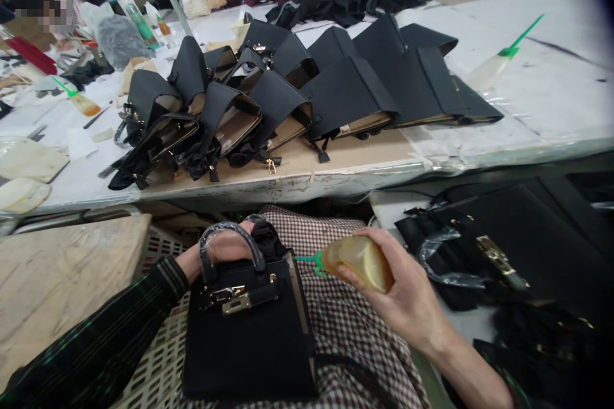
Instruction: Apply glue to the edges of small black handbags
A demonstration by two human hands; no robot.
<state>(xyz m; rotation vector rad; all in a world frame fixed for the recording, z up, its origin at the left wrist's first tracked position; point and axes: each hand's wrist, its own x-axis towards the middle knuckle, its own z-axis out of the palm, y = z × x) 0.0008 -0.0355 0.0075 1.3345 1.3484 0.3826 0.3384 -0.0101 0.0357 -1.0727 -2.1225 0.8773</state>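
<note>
A long white worktable [566, 102] stretches before me, bearing black bag bodies [348, 89]. Below it, against the person's checked apron [355, 348], sits a black handbag [249, 351]. The left hand [233, 245] is behind its handle [206, 249], fingers hidden; I can't tell its grip. The right hand [403, 294] clasps an amber bottle [352, 261], its thin green nozzle [307, 258] at the bag's upper side edge.
</note>
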